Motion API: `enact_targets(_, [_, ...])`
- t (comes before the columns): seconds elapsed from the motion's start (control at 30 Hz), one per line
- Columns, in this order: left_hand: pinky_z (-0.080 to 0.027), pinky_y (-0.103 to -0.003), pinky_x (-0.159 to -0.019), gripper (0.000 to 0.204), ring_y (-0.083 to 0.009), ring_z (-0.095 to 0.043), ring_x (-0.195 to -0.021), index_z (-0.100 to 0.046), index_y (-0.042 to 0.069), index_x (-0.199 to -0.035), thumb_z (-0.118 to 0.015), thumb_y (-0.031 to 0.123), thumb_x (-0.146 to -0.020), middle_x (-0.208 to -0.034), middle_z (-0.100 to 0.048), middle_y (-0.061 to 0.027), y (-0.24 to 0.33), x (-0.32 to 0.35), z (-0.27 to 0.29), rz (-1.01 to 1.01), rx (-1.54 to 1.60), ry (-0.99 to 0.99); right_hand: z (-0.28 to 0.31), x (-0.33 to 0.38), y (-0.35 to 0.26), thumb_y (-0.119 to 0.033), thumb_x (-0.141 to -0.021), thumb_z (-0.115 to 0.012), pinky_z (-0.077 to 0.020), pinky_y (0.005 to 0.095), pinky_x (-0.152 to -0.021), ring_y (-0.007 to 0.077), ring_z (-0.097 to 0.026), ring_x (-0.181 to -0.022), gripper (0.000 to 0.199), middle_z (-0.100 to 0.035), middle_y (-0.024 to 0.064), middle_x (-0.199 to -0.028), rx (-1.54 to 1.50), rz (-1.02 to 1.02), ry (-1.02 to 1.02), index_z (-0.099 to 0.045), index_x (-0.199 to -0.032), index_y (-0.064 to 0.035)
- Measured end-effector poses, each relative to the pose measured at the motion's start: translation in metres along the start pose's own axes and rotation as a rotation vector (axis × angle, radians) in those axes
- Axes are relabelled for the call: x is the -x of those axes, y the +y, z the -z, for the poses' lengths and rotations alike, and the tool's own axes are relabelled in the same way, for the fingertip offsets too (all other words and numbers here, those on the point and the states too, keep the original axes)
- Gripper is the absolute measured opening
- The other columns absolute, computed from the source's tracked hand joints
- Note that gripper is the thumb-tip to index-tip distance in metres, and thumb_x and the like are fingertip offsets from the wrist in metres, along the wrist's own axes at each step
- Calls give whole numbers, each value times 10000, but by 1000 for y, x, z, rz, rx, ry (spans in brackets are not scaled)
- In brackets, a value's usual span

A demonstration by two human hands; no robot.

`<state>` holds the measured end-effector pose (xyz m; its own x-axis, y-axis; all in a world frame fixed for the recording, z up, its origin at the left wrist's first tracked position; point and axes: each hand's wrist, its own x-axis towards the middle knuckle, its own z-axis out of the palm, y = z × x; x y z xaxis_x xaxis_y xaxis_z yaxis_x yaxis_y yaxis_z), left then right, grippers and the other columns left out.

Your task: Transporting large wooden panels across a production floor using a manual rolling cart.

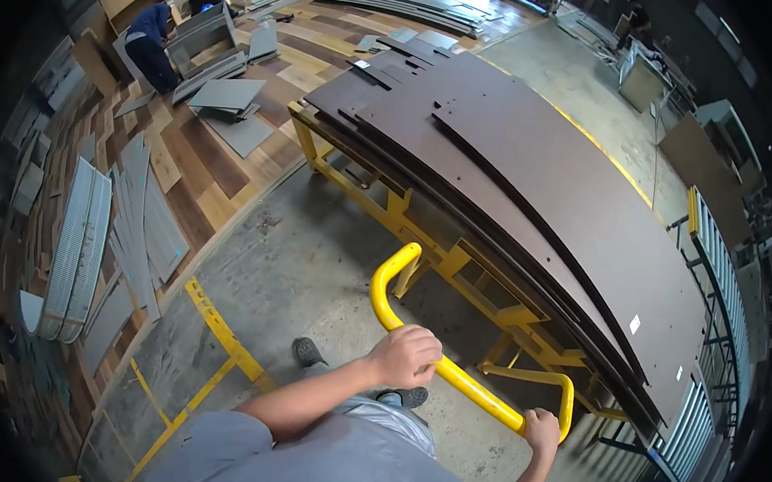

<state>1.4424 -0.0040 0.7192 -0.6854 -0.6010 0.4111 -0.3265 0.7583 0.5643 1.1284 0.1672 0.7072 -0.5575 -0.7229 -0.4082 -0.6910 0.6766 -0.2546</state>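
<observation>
Both of my hands are closed around a yellow tubular push handle [474,390] in front of me. My left hand [405,357] grips it near the middle of the bar. Farther along, my right hand [542,425] wraps the bar close to its right-hand bend. The handle belongs to a yellow metal cart [394,208], whose frame runs beneath a stack of long dark brown panels [531,175]. These panels lie flat, with uneven edges and small holes. Small white labels [635,324] stick to the top panel near its right end.
Roller conveyors [721,288] stand at the right, against the panels' end. To the left, grey boards [227,94] and a ribbed metal piece [76,249] lie on wood-patterned flooring. A person [151,41] bends over a grey cabinet there. Yellow floor lines [221,333] run beside my feet.
</observation>
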Motion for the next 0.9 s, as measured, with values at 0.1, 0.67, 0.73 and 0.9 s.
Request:
enact_targets(0.1, [-465, -370, -817, 187, -263, -576, -922, -625, 61, -831, -650, 140, -663, -989, -612, -111, -17, 55, 45, 8, 53, 98, -19, -10, -32, -184, -751, -563, -488, 377, -713, 309, -635, -770, 239, -654, 185, -797, -149, 13, 142, -652, -856, 11])
enact_targets(0.67, [-478, -313, -801, 340, -217, -620, -905, -577, 35, -1128, -577, 241, -858, -996, -651, -112, -384, 209, 340, 1022, 353, -60, -190, -69, -539, -239, -818, -615, -458, 283, -767, 172, -553, -863, 544, -574, 115, -1062, -824, 48, -298, -451, -1284, -12])
enact_targets(0.73, [-484, -290, -767, 293, -167, -603, -852, -582, 35, -1129, -549, 194, -885, -989, -641, -78, -444, 206, 337, 995, 802, -12, -239, -98, -581, -253, -843, -599, -445, 254, -647, 109, -485, -722, 545, -577, 49, -961, -1011, -116, -355, -427, -1314, -39])
enact_targets(0.9, [-474, -306, -800, 307, -194, -614, -925, -626, 19, -1060, -569, 233, -848, -964, -657, -110, -583, 310, 368, 1520, 606, 15, -274, -159, -747, -307, -883, -545, -453, 264, -603, 125, -498, -697, 482, -529, 47, -901, -1137, -253, -615, -417, -1295, -90])
